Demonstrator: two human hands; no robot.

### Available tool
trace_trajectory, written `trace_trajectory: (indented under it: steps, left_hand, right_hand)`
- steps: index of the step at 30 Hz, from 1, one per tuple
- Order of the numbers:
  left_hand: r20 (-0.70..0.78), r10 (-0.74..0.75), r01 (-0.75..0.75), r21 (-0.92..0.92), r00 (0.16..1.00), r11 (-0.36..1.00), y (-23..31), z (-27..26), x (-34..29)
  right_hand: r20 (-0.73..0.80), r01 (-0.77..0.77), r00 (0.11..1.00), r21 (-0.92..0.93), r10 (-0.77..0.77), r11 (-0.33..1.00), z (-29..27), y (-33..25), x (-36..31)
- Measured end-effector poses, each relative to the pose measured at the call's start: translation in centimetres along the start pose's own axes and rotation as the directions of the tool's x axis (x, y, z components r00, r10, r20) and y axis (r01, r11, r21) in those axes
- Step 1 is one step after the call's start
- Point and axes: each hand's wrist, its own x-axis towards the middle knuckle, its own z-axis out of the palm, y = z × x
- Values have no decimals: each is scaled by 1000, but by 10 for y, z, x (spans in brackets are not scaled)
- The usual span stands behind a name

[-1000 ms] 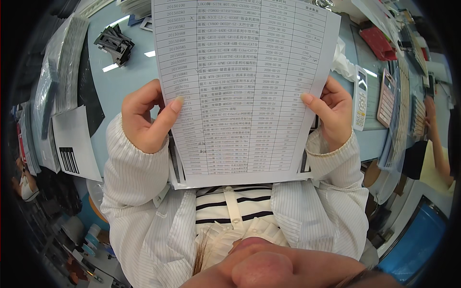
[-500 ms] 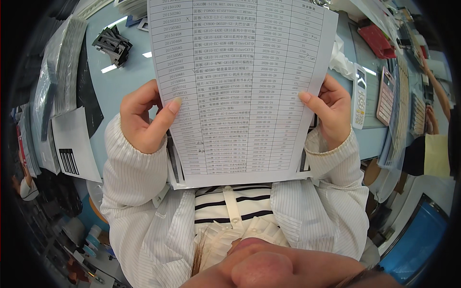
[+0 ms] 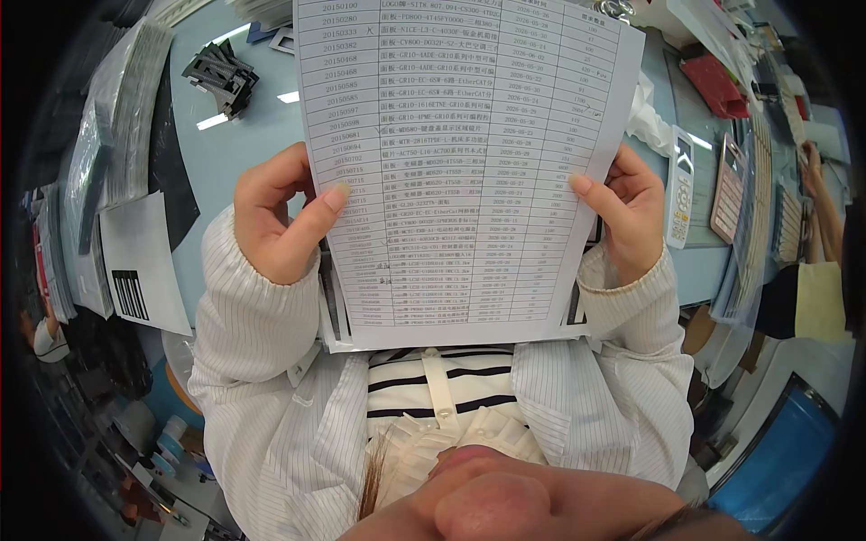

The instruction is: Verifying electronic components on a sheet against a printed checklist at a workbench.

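A white printed sheet (image 3: 532, 335) with a table of rows and a few handwritten marks is held up in front of my chest. At its left edge, my left hand (image 3: 280, 221) pinches the paper, thumb on the front and fingers behind. My right hand (image 3: 629, 216) grips the opposite edge the same way, thumb resting on the print. More paper shows behind the sheet along its lower edges; how many sheets there are, I cannot tell.
Black plastic parts (image 3: 221, 79) lie on the light blue desk (image 3: 203, 153), left of bagged stacks (image 3: 135, 117) and a bar-marked white sheet (image 3: 144, 261). Rightward are crumpled tissue (image 3: 651, 122), a red case (image 3: 715, 83), a white handset (image 3: 677, 194), a pink calculator (image 3: 730, 194) and another person's arm (image 3: 816, 180).
The sheet's upper part has shifted slightly to the right in the picture, and its tilt has changed a little. Both hands keep their hold on it.
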Motion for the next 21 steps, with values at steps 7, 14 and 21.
trace_trajectory:
  steps: [7,14,21]
  left_hand:
    - [12,-7,7,0,1000,1000,1,-1,0]
    - [9,-2,2,3,1000,1000,-1,0,-1]
    - [7,-8,8,14,1000,1000,1,-1,-1]
  right_hand:
    - [-2,1,1000,-8,-1,1000,0,0,0]
    - [-1,-6,1000,-9,6,1000,0,0,-1]
    - [3,10,1000,-1,-10,1000,-1,-2,-1]
